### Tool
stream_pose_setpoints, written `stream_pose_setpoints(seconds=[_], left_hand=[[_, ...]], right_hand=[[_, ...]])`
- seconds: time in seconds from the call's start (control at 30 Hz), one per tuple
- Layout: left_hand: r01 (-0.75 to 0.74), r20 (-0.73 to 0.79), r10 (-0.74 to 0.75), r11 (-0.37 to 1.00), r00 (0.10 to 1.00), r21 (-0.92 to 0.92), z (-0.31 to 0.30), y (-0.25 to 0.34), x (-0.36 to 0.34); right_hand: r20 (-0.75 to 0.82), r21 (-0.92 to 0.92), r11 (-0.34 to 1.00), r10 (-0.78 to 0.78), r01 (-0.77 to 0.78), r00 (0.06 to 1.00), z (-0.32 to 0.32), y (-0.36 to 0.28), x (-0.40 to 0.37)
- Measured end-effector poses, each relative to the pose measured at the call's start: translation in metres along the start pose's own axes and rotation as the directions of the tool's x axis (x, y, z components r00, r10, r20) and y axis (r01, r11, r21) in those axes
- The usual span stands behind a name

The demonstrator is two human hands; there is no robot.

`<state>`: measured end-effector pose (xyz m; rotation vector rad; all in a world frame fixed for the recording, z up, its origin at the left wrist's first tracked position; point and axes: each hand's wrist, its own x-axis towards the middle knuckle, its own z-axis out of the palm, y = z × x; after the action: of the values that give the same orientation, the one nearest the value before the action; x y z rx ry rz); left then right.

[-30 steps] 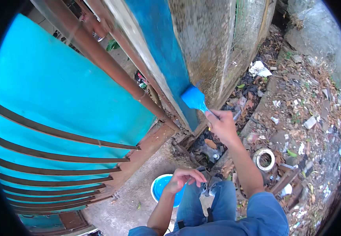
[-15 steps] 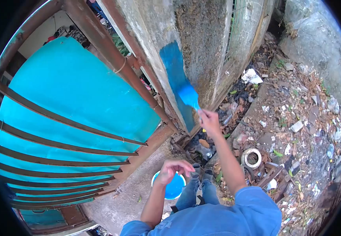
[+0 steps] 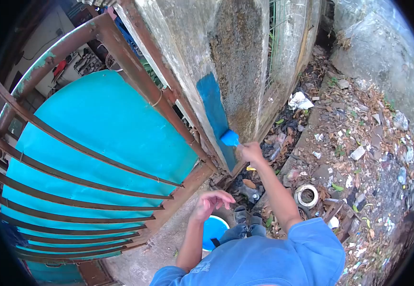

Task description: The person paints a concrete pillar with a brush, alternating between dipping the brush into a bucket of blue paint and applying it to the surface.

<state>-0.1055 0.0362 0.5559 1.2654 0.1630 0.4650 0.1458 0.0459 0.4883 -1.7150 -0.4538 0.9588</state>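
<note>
My right hand (image 3: 251, 153) is closed around the handle of a paintbrush (image 3: 230, 138). The brush's bright blue head rests against the lower part of a blue painted strip (image 3: 212, 101) on the weathered concrete post (image 3: 188, 52). Lower and to the left, my left hand (image 3: 212, 204) hangs in the air with loosely bent, parted fingers and nothing in it. Below that hand, a white-rimmed bucket of blue paint (image 3: 215, 231) stands on the ground, partly covered by my forearm and shirt.
At left is a brown metal gate (image 3: 126, 57) with bars and a turquoise sheet (image 3: 102, 128). Rubble, dry leaves and litter (image 3: 355, 143) cover the ground at right, with a round white ring (image 3: 306, 196) near my arm. A grey wall (image 3: 383, 52) rises beyond.
The view has tilted, so the post and gate sit lower in the picture. The brush is slightly further down the painted strip, and its head looks narrower. My left hand remains raised and empty.
</note>
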Motion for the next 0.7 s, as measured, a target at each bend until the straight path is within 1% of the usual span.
stream_pose_setpoints(seconds=[0.03, 0.1, 0.17, 0.2, 0.23, 0.3, 0.33, 0.4, 0.43, 0.5, 0.57, 0.67, 0.7], left_hand=[[-0.016, -0.001, 0.016, 1.000, 1.000, 0.000, 0.001, 0.003, 0.000], [-0.046, 0.005, 0.046, 0.999, 0.999, -0.007, 0.000, 0.009, 0.000], [-0.073, 0.008, 0.073, 0.997, 0.997, -0.022, 0.000, 0.013, 0.000], [-0.088, 0.011, 0.089, 0.994, 0.996, -0.057, 0.001, 0.014, 0.000], [-0.103, 0.013, 0.105, 0.990, 0.994, -0.093, 0.002, 0.015, -0.001], [-0.120, 0.009, 0.122, 0.988, 0.993, -0.101, 0.001, 0.015, -0.001], [-0.119, 0.011, 0.120, 0.988, 0.993, -0.102, 0.000, 0.015, -0.001], [-0.116, 0.013, 0.118, 0.988, 0.993, -0.103, 0.000, 0.014, -0.001], [-0.119, 0.016, 0.121, 0.988, 0.992, -0.098, -0.001, 0.014, -0.001], [-0.125, 0.012, 0.126, 0.988, 0.992, -0.093, -0.001, 0.014, 0.000], [-0.097, -0.007, 0.097, 0.994, 0.995, -0.055, -0.001, 0.015, -0.001], [-0.069, -0.037, 0.067, 0.996, 0.997, -0.057, -0.007, 0.011, -0.009], [-0.066, -0.039, 0.064, 0.996, 0.997, -0.057, -0.009, 0.010, -0.012]], right_hand=[[-0.007, -0.001, 1.000, -0.006, 0.006, 1.000, -0.005, -0.021, -0.006], [0.058, 0.151, 0.986, -0.081, 0.071, 0.995, -0.011, -0.059, -0.017], [0.093, 0.275, 0.958, -0.112, 0.083, 0.989, -0.023, -0.105, -0.043], [0.094, 0.318, 0.940, -0.158, 0.121, 0.983, -0.027, -0.127, -0.055], [0.091, 0.358, 0.923, -0.188, 0.144, 0.978, -0.031, -0.147, -0.067], [0.120, 0.417, 0.883, -0.287, 0.214, 0.951, -0.039, -0.177, -0.082], [0.122, 0.412, 0.885, -0.287, 0.215, 0.950, -0.041, -0.191, -0.090], [0.115, 0.480, 0.828, -0.385, 0.288, 0.916, -0.044, -0.209, -0.103], [0.116, 0.479, 0.829, -0.387, 0.289, 0.915, -0.044, -0.211, -0.104], [0.107, 0.562, 0.740, -0.507, 0.368, 0.855, -0.043, -0.213, -0.103], [0.125, 0.557, 0.750, -0.501, 0.357, 0.857, -0.039, -0.195, -0.087], [0.152, 0.478, 0.840, -0.369, 0.259, 0.917, -0.025, -0.132, -0.043], [0.146, 0.495, 0.843, -0.319, 0.210, 0.936, -0.022, -0.106, -0.032]])
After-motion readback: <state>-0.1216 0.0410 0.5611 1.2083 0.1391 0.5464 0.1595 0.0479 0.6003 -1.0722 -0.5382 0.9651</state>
